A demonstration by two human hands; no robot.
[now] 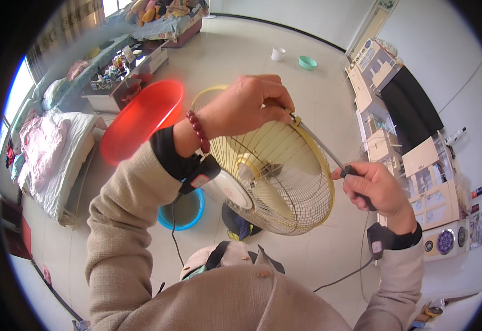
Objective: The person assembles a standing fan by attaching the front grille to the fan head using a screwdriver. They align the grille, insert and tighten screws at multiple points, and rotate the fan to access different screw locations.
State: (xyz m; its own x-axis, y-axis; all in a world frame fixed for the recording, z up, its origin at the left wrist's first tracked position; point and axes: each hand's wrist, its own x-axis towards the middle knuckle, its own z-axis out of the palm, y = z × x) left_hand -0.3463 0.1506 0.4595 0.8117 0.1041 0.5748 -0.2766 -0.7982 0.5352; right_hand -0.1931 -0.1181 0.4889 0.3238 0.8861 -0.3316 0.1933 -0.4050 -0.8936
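In front of me is an electric fan with a wire cage, a yellow rim and pale yellow blades. A white motor housing sits at its back. My left hand is closed at the top of the rim, thumb and fingers pinching beside a small yellow clip; its fingertips are partly hidden. A screwdriver with a black handle is gripped in my right hand. Its metal shaft slants up and left across the rim, and the tip meets the clip next to my left fingers.
A red basin stands left of the fan, and a blue bucket is below it. A low table and a bed line the left. Cabinets with a television run along the right. Cables cross the floor.
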